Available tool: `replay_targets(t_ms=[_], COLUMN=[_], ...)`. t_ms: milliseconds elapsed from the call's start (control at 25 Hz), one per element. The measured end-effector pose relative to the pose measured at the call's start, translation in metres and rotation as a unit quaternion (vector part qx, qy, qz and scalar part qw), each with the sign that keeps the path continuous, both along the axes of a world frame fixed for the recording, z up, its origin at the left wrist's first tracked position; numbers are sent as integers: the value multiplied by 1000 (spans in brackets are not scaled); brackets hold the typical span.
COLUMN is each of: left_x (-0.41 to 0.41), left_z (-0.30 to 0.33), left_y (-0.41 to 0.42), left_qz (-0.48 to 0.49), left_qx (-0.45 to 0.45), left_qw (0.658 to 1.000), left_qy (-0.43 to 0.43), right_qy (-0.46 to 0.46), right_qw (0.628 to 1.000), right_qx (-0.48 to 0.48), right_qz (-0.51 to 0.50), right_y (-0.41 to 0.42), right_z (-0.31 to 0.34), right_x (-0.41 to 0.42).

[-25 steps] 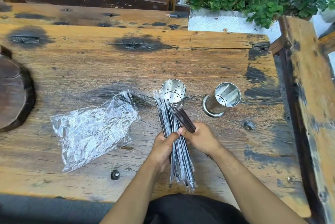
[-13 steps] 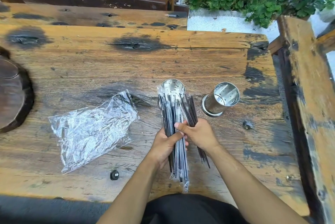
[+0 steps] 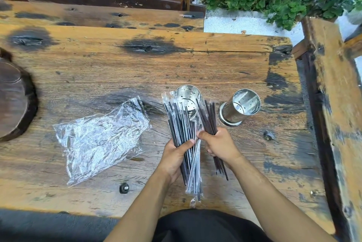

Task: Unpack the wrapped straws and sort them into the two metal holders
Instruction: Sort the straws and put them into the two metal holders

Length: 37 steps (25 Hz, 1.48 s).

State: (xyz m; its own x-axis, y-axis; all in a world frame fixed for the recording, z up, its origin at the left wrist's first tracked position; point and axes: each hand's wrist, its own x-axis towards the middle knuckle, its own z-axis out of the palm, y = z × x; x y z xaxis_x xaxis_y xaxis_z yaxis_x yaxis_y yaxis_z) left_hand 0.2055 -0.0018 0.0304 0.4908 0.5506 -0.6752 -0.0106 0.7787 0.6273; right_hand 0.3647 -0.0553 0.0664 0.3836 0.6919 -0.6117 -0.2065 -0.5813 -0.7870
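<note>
Sorting on the table (image 3: 137, 69) near its right edge: my left hand (image 3: 174, 155) grips the wrapped straws (image 3: 182, 124), my right hand (image 3: 219, 145) grips a thinner dark bunch (image 3: 208, 116) before both empty holders (image 3: 240, 107). Next, I'd drop that bunch into one.

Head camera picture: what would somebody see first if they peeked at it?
First, the two hands in the middle: the left hand grips a fan of wrapped straws, and the right hand grips a smaller dark bunch. Just beyond them stand two shiny metal holders, one partly behind the straws and one to the right, looking empty inside. A crinkled clear plastic bag lies on the wooden table to the left.
</note>
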Motion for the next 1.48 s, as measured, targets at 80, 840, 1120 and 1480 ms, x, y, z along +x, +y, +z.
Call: replay_targets(t_ms=[80,840,1120,1480], left_x=[-1,25,28,14], left_z=[-1,-6,-3,3], left_y=[1,-15,-15,0], left_qz=[4,29,22,45], left_qx=[9,110,134,21], left_qw=[1000,991,984,997], left_qy=[14,76,118,63], right_qy=[7,-319,-172,114], right_qw=[1000,943,983,985], right_qx=[-3,-57,-17,20], right_qz=[-3,82,56,-129], right_y=[-3,-1,-5,-15], right_z=[-2,0,-7,-4], right_x=[2,-24,-20,0])
